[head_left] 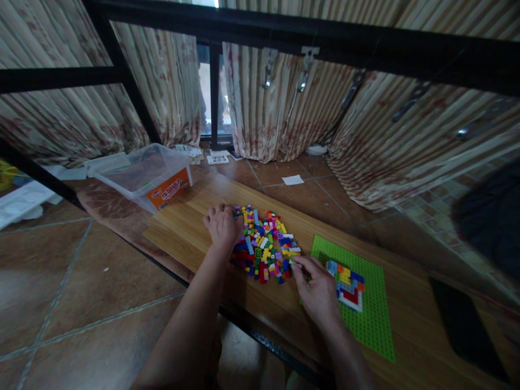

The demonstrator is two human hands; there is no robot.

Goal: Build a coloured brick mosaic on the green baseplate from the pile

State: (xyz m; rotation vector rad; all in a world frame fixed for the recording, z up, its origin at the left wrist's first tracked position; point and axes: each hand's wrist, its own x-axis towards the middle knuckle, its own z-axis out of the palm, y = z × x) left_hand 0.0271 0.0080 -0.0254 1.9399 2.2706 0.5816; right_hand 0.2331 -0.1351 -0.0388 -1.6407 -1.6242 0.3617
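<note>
Bricks [266,253] lie at 10 o'clock from the right hand [320,295], 4 o'clock from the left hand [223,227]; fingers curled, grip impossible to tell

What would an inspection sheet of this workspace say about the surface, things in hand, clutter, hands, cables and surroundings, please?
Surface: wooden board, with bare stretches at left.
Things in hand: loose mixed-colour bricks in a spread pile; joined bricks on a green baseplate, right of the pile.
Clutter: clear plastic box with an orange label near the board's left end; dark flat object at right; white paper on the floor beyond.
Left hand: at the pile's left edge; grip unclear.
Right hand: fingertips together at the pile's right edge; any piece held is too small to confirm.
Cables: nothing seen for certain.
Surroundings: striped curtains, tiled floor, black bars.
</note>
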